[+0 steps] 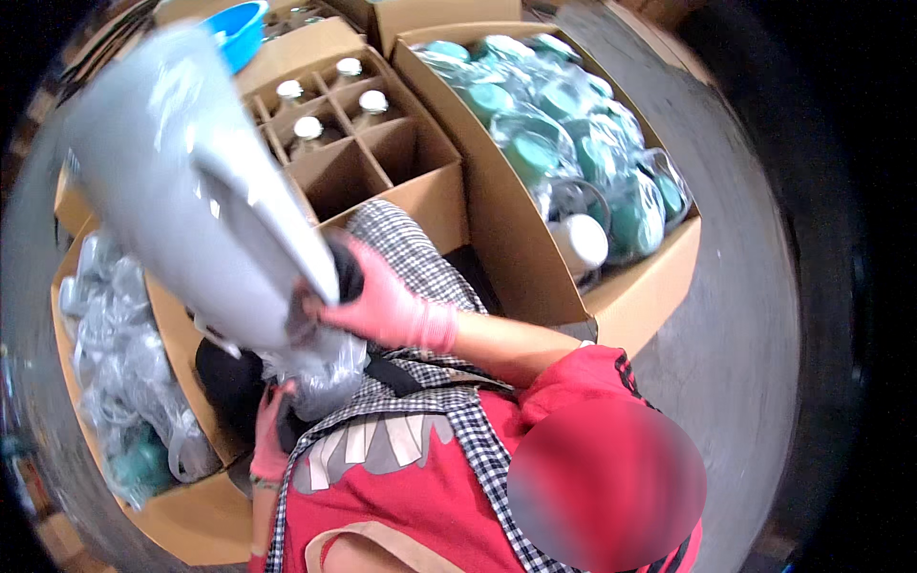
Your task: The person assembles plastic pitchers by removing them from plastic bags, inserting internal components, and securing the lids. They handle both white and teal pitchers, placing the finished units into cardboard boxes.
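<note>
A large pale grey plastic jug-like vessel, blurred by motion, tilts across the left of the view. My right hand, in a pink glove, is closed around its lower side next to a dark part. Below the vessel's lower end a clear crumpled plastic bag bunches in my lap. My left hand, also gloved in pink, is lower and further left. Its fingers pinch at the edge of that bag, partly hidden behind it.
An open carton at the right holds several bagged teal-lidded items and a white-lidded one. The divided carton beside it holds several silver-capped bottles. More bagged items fill a carton at the left. A blue basin stands behind.
</note>
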Tool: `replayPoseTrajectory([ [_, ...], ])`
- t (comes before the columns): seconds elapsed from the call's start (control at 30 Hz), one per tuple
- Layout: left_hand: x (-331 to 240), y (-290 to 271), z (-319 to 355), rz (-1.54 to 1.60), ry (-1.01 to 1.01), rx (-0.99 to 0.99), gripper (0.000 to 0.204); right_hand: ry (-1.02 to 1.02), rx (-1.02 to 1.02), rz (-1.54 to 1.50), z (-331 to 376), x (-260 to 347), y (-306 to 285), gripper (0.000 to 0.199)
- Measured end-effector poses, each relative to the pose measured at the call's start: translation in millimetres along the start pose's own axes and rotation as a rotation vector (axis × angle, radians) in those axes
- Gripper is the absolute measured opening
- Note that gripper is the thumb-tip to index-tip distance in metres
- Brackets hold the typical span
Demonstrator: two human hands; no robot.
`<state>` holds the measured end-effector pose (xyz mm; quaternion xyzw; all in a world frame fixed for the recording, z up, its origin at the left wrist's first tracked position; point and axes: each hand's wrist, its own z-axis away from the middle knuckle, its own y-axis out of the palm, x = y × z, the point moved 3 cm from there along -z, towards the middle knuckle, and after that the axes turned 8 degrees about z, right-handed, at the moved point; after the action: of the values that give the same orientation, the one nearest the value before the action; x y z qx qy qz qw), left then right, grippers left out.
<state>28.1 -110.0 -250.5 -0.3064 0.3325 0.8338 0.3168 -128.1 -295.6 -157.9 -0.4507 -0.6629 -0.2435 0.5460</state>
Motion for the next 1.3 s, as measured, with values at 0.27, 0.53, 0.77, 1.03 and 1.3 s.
replayPoseTrajectory([
  [0.27, -31, 17, 21, -0.059, 0.131, 0.124, 0.039, 0.111, 0.649, -0.074, 85, -56, 23, 0.048],
  [0.53, -47, 18, 15, -0.731, 0.017, 0.285, 0.05, 0.229, 0.888, 0.029, 71, -48, 16, 0.043],
  [0.77, -193, 12, -52, -0.236, 0.842, 0.044, 0.046, 0.224, 0.989, 0.313, 62, -68, 28, 0.048],
  [1.03, -190, 2, -144, 0.098, 0.529, 0.302, 0.062, 0.214, 0.843, 0.404, 31, -51, 19, 0.044],
  [1.3, -119, 118, -22, -1.116, 1.355, -0.143, 0.038, 0.514, 0.2, -0.549, -126, -103, 19, 0.069],
])
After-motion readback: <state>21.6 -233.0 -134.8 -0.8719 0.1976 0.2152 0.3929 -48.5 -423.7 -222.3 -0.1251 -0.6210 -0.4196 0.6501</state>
